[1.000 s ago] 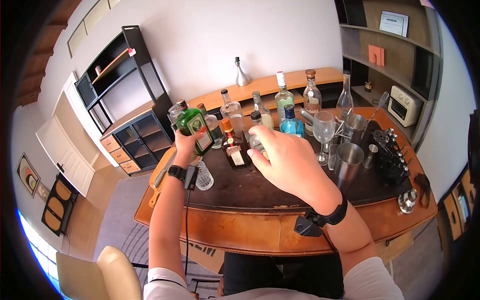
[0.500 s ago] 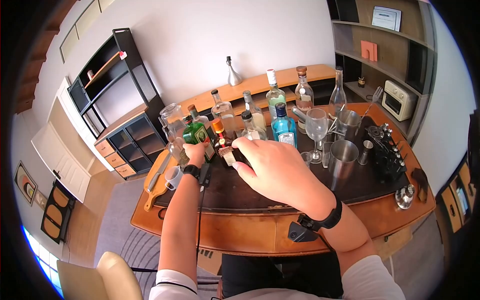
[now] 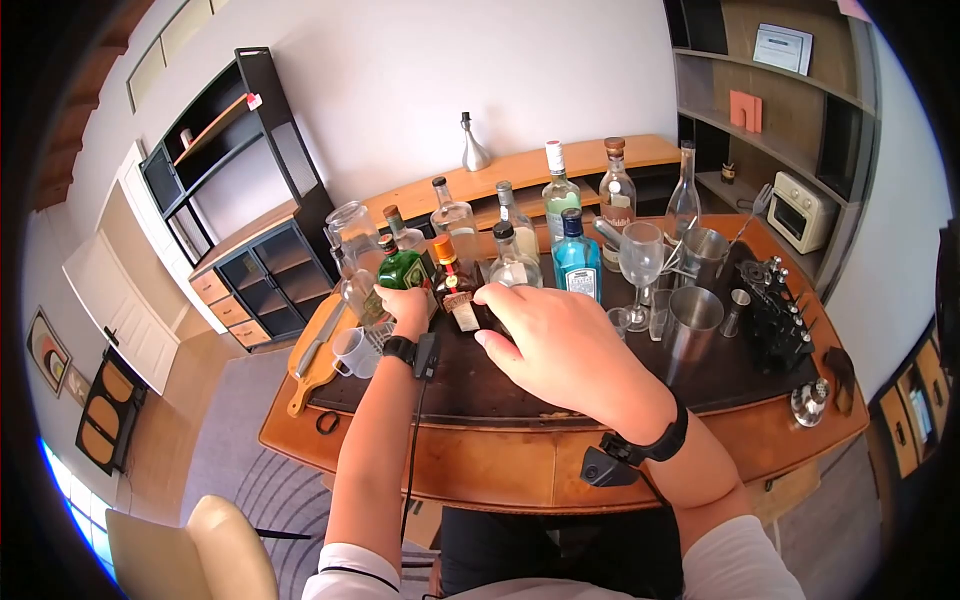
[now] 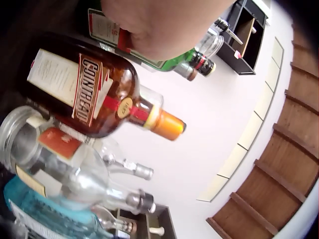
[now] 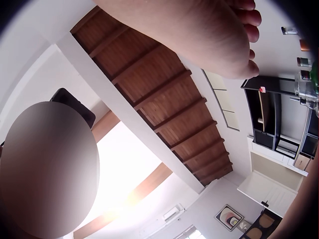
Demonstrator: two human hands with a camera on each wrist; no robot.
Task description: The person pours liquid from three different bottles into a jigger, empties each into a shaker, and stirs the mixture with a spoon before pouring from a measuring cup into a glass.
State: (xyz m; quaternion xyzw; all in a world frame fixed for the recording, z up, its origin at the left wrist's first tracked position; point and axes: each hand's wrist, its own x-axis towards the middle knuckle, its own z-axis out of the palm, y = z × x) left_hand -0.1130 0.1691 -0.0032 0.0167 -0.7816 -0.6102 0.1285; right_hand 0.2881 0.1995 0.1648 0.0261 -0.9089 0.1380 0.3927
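My left hand (image 3: 404, 306) grips a green bottle (image 3: 399, 262), which stands on the dark table mat at the left of the bottle group. The left wrist view shows that hand (image 4: 162, 25) across the bottle's label (image 4: 104, 29). Just right of it stands a brown Cointreau bottle (image 4: 84, 89) with an orange cap. My right hand (image 3: 575, 350) is held over the mat, fingers loosely bent and holding nothing. Beyond it are a clear bottle (image 3: 512, 262) with a black cap, partly hidden by the hand, and a blue bottle (image 3: 577, 262).
Several taller bottles line the back. On the left lie a cutting board (image 3: 318, 378) with a knife (image 3: 322, 338) and a measuring cup (image 3: 352, 354). To the right stand a wine glass (image 3: 641, 256), a metal shaker tin (image 3: 694, 325), a jigger (image 3: 735, 312) and a black rack (image 3: 775, 320).
My left hand has lowered the green bottle from the air onto the table, beside the brown Cointreau bottle. The right hand has shifted slightly but still holds nothing.
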